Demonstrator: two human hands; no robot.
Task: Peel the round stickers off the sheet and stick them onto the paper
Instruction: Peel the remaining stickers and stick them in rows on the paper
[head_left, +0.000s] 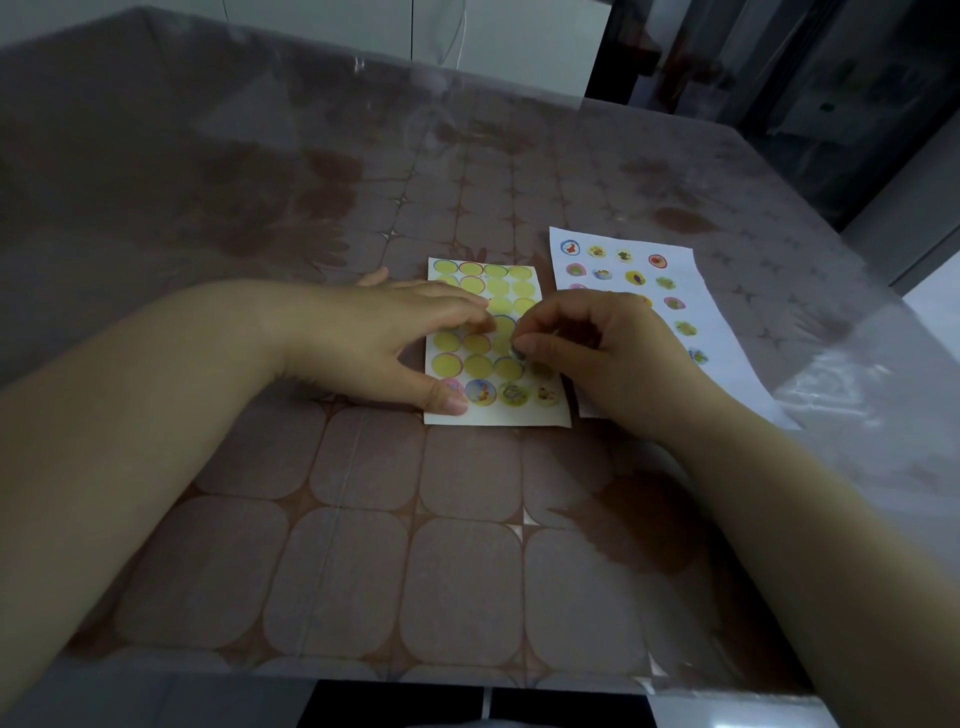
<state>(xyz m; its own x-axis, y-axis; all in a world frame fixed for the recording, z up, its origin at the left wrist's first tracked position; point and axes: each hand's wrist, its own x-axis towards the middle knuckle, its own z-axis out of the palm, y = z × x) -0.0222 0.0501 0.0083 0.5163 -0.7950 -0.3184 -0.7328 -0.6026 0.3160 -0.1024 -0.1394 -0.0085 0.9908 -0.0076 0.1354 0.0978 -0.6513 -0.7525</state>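
Note:
A sticker sheet (496, 413) lies flat in the middle of the table, most of its circles bare yellow backing. A few picture stickers (511, 393) sit in its bottom row. My left hand (400, 338) rests on the sheet's left side, fingers spread and thumb at its bottom left corner. My right hand (582, 343) hovers over the sheet's right side and pinches a small round sticker (517, 353) between thumb and forefinger. To the right lies the white paper (727, 364), carrying several round stickers in rows; my right hand hides its lower left part.
The table (363, 519) wears a clear plastic cover over a brown rounded-square pattern. Its near edge runs along the bottom, its right edge just beyond the paper. A dark doorway and furniture stand at the back right.

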